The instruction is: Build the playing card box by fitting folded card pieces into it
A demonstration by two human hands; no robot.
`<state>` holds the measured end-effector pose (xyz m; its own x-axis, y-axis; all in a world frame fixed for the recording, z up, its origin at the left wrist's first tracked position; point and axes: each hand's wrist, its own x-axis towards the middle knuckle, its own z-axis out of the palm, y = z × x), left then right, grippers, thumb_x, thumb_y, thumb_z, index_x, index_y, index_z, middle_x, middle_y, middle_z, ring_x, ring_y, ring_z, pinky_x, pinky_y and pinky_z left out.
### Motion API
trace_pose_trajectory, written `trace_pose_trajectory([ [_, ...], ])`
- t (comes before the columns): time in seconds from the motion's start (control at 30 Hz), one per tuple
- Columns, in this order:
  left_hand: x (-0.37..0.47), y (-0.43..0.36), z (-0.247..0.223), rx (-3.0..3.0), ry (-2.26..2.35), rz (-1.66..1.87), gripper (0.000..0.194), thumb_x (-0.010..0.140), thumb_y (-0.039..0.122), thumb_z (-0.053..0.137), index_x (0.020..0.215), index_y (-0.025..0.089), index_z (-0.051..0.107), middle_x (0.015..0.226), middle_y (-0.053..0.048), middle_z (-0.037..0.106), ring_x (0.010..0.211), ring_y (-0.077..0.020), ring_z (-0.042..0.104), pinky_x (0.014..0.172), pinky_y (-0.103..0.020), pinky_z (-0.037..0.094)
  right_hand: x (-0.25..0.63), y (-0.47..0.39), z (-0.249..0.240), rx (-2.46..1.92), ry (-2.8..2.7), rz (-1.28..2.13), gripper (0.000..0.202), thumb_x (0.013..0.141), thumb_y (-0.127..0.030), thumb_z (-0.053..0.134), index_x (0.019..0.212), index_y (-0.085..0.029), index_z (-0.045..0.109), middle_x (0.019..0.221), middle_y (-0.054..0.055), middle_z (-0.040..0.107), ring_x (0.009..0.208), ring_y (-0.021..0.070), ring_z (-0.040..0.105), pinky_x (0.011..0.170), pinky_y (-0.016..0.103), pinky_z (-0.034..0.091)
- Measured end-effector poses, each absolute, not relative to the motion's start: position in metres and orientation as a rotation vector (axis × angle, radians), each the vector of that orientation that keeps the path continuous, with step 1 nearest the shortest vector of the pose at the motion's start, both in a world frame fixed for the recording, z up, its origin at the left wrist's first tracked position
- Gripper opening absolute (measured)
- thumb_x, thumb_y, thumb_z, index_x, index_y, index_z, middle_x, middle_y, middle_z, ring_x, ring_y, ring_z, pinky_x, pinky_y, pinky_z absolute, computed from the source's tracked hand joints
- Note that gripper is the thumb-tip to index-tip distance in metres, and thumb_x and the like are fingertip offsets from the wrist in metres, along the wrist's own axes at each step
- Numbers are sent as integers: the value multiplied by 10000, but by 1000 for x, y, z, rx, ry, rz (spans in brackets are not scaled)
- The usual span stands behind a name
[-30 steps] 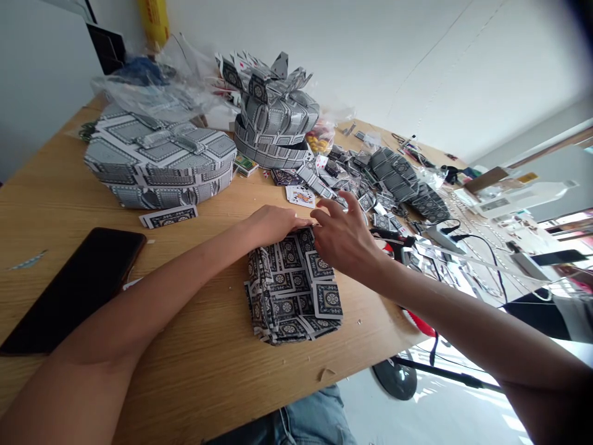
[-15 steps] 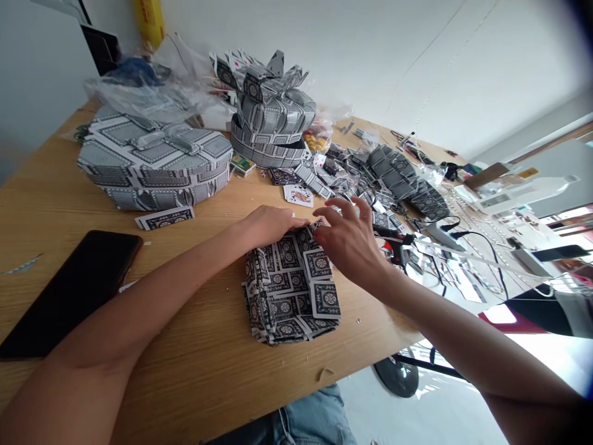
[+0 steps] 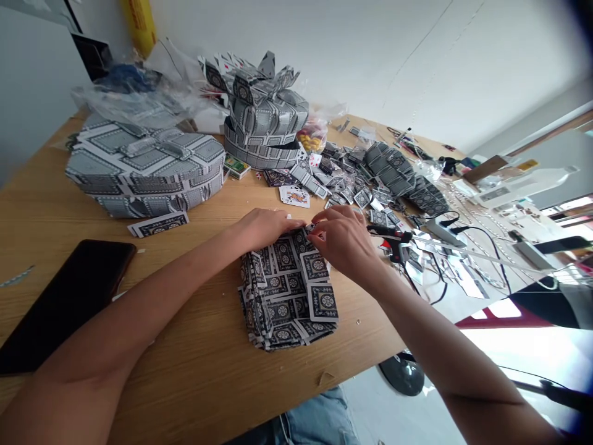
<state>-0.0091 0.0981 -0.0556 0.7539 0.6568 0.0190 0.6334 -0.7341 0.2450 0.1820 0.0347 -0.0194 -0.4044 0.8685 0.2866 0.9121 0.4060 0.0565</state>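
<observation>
A box-shaped piece covered in black-and-white playing cards [image 3: 285,309] rests on the table in front of me. At its far edge my left hand [image 3: 265,228] is closed on the rim, its fingertips partly hidden behind the wall. My right hand [image 3: 345,240] pinches a playing card [image 3: 310,229] at the far right corner, close to the left fingertips. Most of that card is covered by the fingers. Just right of this hand stands a black and red glue gun [image 3: 393,240].
A large lidded card box [image 3: 148,167] and a tiered card piece [image 3: 266,117] stand behind. Loose cards [image 3: 347,179] and a card-covered form [image 3: 391,167] lie to the right. A phone [image 3: 69,296] lies at left; power cords [image 3: 486,238] trail at right.
My right hand's fingers have come down and closed at the box's far right corner; before, they were raised and spread more. My left hand keeps its hold. The view has shifted slightly.
</observation>
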Motion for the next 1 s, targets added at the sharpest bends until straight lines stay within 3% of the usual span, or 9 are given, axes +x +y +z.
trace_pose_trajectory([
  [0.2, -9, 98, -55, 2685, 1039, 134, 423, 1003, 398, 307, 1397, 484, 433, 1264, -27, 624, 934, -228, 641, 668, -290, 397, 177, 15, -25, -1615, -2371, -347, 261, 873, -185, 524, 711, -211, 727, 1085, 82, 701, 1108, 337, 497, 862, 491, 394],
  [0.33, -10, 100, -54, 2665, 1024, 123, 424, 996, 404, 354, 1410, 452, 431, 1293, -22, 616, 1027, -218, 637, 767, -274, 448, 173, -2, -33, -1669, -2246, -257, 220, 886, -189, 529, 847, -203, 744, 1196, 103, 660, 1178, 348, 443, 882, 500, 419],
  [0.5, -4, 103, -47, 2571, 930, 172, 404, 979, 335, 434, 1373, 328, 522, 1292, -39, 634, 1130, -199, 611, 960, -300, 447, 169, -12, -46, -1731, -2069, -157, 239, 889, -202, 534, 1028, -171, 725, 1333, 126, 582, 1223, 355, 400, 962, 525, 416],
  [0.63, 9, 101, -38, 2440, 952, 286, 357, 922, 298, 557, 1266, 229, 623, 1245, -56, 665, 1147, -210, 605, 1024, -330, 431, 169, -15, -51, -1735, -1984, -115, 252, 900, -193, 523, 1066, -191, 713, 1383, 118, 541, 1229, 345, 398, 983, 528, 421],
  [0.73, 19, 100, -34, 2293, 1048, 386, 294, 877, 288, 622, 1160, 214, 656, 1183, -45, 699, 1108, -213, 629, 998, -342, 451, 170, -16, -50, -1731, -1970, -59, 261, 911, -187, 508, 1087, -180, 701, 1402, 106, 524, 1243, 326, 385, 1008, 504, 426],
  [0.9, 29, 101, -34, 2160, 1145, 433, 120, 828, 265, 664, 929, 217, 623, 935, 4, 719, 901, -198, 668, 804, -308, 489, 171, -19, -47, -1727, -1979, 34, 314, 907, -113, 478, 1166, -128, 655, 1437, 114, 481, 1277, 315, 349, 1047, 509, 412],
  [1.0, 30, 102, -34, 2187, 1161, 375, 59, 823, 252, 654, 820, 207, 616, 924, -7, 709, 898, -212, 653, 817, -333, 471, 171, -19, -48, -1717, -1990, 27, 311, 912, -118, 472, 1168, -119, 649, 1440, 125, 476, 1278, 332, 351, 1037, 537, 422],
])
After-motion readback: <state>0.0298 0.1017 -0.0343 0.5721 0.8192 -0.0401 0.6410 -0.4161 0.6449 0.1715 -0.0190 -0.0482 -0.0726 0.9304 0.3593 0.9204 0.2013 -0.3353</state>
